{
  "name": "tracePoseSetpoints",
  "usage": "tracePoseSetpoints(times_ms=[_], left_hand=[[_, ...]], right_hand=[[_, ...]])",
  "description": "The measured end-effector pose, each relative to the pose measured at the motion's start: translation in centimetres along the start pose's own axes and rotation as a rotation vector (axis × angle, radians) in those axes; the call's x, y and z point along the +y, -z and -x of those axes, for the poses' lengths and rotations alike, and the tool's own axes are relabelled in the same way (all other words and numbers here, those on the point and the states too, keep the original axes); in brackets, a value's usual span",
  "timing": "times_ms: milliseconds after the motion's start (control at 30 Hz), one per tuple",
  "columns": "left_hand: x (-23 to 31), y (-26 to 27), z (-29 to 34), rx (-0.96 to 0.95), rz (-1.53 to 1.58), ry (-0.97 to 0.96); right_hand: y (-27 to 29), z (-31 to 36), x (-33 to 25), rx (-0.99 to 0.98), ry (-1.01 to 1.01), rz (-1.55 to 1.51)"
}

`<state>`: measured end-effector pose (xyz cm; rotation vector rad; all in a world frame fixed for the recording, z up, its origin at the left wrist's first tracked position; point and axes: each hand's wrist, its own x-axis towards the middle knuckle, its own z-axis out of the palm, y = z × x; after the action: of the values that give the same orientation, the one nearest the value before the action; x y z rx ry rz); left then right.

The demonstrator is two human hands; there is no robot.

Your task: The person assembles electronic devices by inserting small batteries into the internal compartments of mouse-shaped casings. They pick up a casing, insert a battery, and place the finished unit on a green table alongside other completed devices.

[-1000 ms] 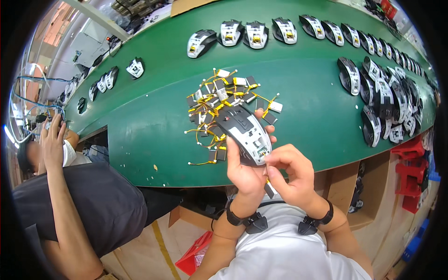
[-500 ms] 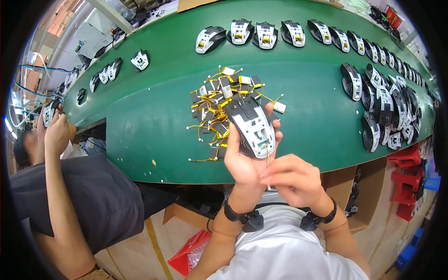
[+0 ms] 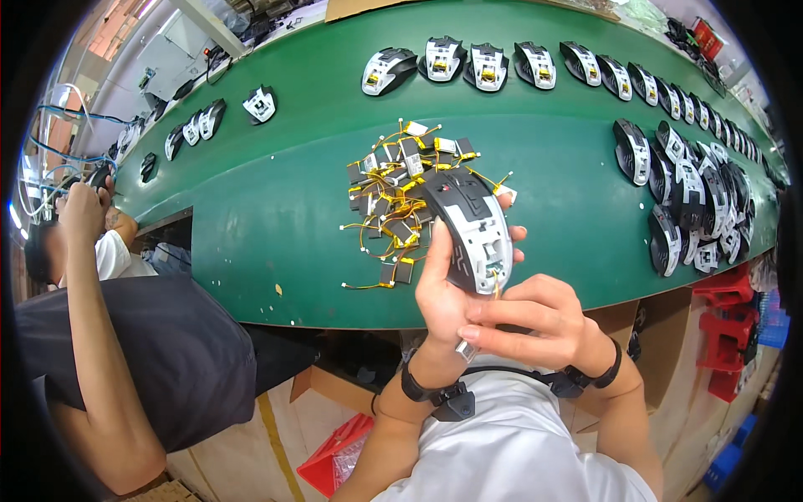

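A black-and-white computer mouse (image 3: 485,244) with its white underside face up and an open compartment lies in my left hand (image 3: 442,293), the fingers wrapped round it. Thin coloured wires (image 3: 498,283) come out of the mouse's near end and run behind the fingers of my right hand (image 3: 544,322). Just below those fingertips a small silver battery (image 3: 465,351) shows beside my left wrist. My right fingers are pinched at its upper end, and part of it is hidden. Beyond the mouse spreads a heap of batteries (image 3: 401,226) with yellow tape and wires.
Several mice (image 3: 488,67) stand in a row at the back of the green table (image 3: 293,226). More mice (image 3: 703,188) are piled at the right. At the left a co-worker's hands (image 3: 84,209) hold a dark thing. Red plastic stools (image 3: 728,335) stand below the table's right end.
The mouse in my left hand has tilted and shifted slightly right. My right hand has turned, and the battery now shows below its fingertips. The co-worker's hands have moved.
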<state>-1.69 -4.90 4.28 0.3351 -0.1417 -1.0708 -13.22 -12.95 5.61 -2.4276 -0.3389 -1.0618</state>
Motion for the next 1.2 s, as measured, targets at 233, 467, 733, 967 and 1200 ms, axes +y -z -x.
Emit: tracePoseSetpoints(times_ms=[233,467,733,967,1200], left_hand=[[-0.6,-0.5,1.1,0.031,-0.082,-0.189],[-0.6,-0.4,1.3,0.038,-0.081,-0.212],[-0.2,-0.6,1.2,0.047,-0.085,-0.178],[-0.4,-0.5,1.6,0.081,-0.050,-0.133],[-0.3,-0.8,1.2,0.145,-0.100,-0.157]], right_hand=[[0.6,-0.3,-0.6,0.221,-0.310,-0.027],[-0.5,-0.5,-0.9,0.209,-0.385,-0.015],[1.6,-1.5,-0.2,0.068,-0.102,0.353],[2.4,-2.5,-1.0,-0.068,0.027,0.524],[2.2,-3.8,-1.1,-0.138,0.066,0.634]])
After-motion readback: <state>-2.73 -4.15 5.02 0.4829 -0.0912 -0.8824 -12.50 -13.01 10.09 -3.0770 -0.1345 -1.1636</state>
